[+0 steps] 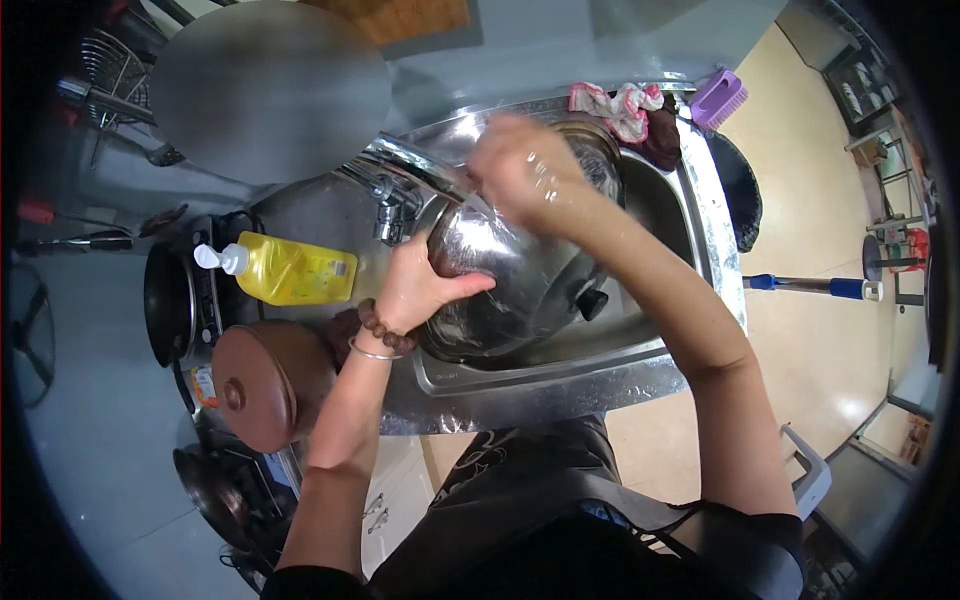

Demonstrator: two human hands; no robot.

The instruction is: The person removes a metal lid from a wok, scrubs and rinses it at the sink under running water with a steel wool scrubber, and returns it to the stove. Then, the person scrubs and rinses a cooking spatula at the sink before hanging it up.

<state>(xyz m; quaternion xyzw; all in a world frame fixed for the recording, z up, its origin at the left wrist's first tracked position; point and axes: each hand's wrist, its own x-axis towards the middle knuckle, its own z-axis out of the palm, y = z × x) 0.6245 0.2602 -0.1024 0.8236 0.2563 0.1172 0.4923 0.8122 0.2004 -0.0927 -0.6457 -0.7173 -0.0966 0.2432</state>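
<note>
A shiny metal lid or pan [510, 285] with a black knob [591, 303] sits tilted in the steel sink [655, 215], under the faucet [410, 165]. My left hand [418, 290], with a beaded bracelet and a bangle at the wrist, grips its left edge, thumb over the surface. Blurred by motion, my right hand [525, 175] is wet and curled beside the faucet's spout, above the metal surface. Whether its fingers hold anything is hidden.
Left of the sink stand a yellow soap bottle [298, 270] and a brown lidded pot [262, 385]. A pink-and-white cloth [622, 108] and a purple brush [718, 98] lie at the back right corner. Beyond the sink's right side is a blue-ended pole [815, 287].
</note>
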